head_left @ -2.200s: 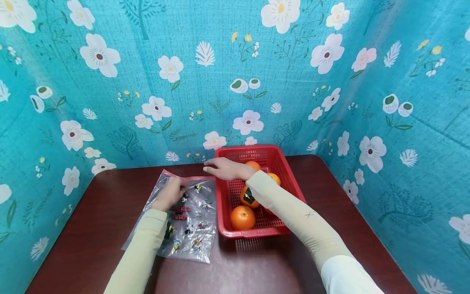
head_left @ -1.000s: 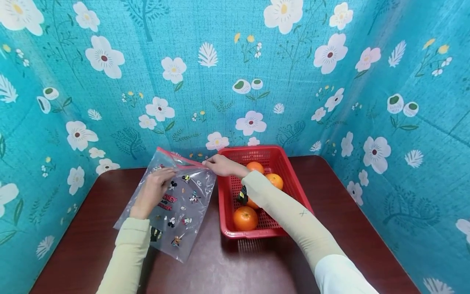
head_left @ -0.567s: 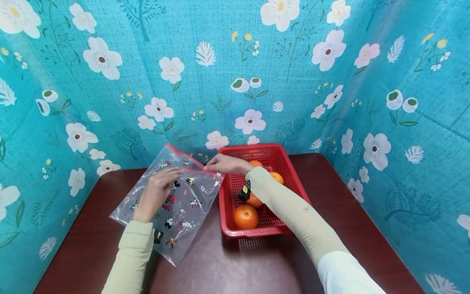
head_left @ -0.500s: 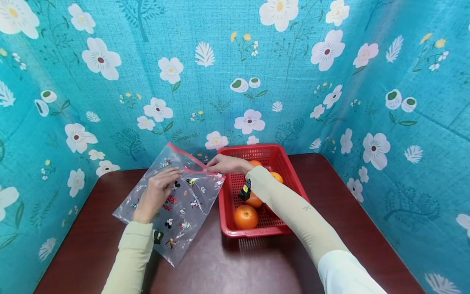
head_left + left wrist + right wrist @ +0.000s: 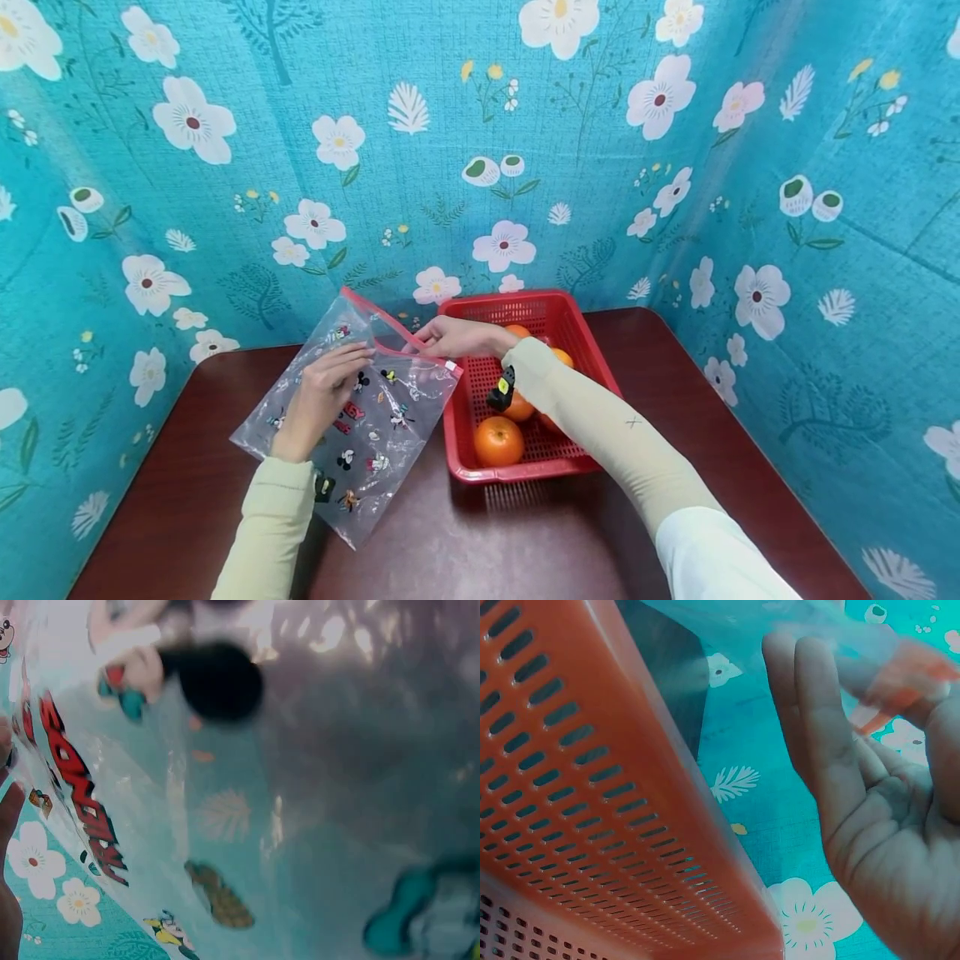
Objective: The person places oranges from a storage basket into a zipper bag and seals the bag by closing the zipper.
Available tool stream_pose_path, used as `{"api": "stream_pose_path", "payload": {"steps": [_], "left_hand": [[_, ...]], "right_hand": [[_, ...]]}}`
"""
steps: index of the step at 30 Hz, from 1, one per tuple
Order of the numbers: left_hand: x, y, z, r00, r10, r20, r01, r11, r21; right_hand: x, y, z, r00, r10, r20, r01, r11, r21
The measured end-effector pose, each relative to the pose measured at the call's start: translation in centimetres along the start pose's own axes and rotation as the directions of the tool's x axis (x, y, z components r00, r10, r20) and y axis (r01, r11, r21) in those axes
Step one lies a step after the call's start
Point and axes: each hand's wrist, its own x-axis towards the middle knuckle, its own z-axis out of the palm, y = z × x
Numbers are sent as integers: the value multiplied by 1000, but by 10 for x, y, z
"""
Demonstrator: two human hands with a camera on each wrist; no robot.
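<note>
A clear zip bag (image 5: 367,433) printed with cartoon figures and edged by a red zip strip hangs tilted above the table, left of the basket. My left hand (image 5: 322,387) grips its front side below the mouth; in the left wrist view the film fills most of the picture, with fingers (image 5: 9,817) at the left edge. At the bag's right top corner, my right hand (image 5: 453,337) pinches the red edge, its fingertips at the parted mouth. The right wrist view has the thumb on the red strip and two fingers (image 5: 817,712) extended beside the film.
A red perforated basket (image 5: 465,475) holding several oranges (image 5: 498,442) stands to the right, partly under my right forearm. The dark brown table (image 5: 480,550) backs onto a blue flowered cloth (image 5: 510,167), which also hangs along both sides.
The bag, earlier flat on the table under my left hand, has been lifted and tilted. My right hand has taken hold of its zip edge, and the mouth has spread apart.
</note>
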Motion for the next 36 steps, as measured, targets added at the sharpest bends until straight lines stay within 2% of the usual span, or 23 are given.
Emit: {"api": "stream_pose_path", "payload": {"steps": [4, 10, 15, 17, 19, 21, 24, 27, 29, 32, 36], "left_hand": [[0, 3, 0, 999, 25, -20, -26, 999, -26], [0, 5, -1, 999, 20, -26, -21, 998, -52], [3, 4, 4, 999, -21, -47, 17, 997, -70], [5, 7, 7, 995, -59, -77, 53, 995, -80], [10, 11, 10, 985, -122, -121, 112, 990, -88], [16, 17, 12, 963, -212, -164, 197, 975, -100], [27, 30, 11, 907, -379, -182, 360, 924, -128], [39, 42, 9, 846, -516, -132, 501, 855, -134], [47, 48, 7, 815, -573, -86, 563, 819, -111], [55, 52, 6, 788, -616, -28, 615, 788, -35], [62, 56, 5, 762, -647, 27, 644, 761, 75]], "right_hand": [[-3, -1, -1, 1000, -10, -26, 8, 998, -62], [-4, -1, 2, 997, -45, -58, 44, 999, -20], [-8, -2, 10, 993, -82, -86, 85, 996, 37], [-10, -4, 14, 991, -95, -94, 100, 994, 48], [-10, -7, 18, 988, -112, -104, 118, 992, 55], [-11, -10, 23, 986, -128, -108, 134, 990, 54], [-11, -14, 29, 978, -161, -129, 165, 986, 21], [-11, -16, 34, 967, -194, -163, 190, 981, -41], [-11, -17, 38, 957, -225, -182, 210, 973, -97], [-11, -18, 43, 943, -264, -204, 229, 957, -177], [-12, -19, 50, 936, -272, -223, 222, 948, -228]]}}
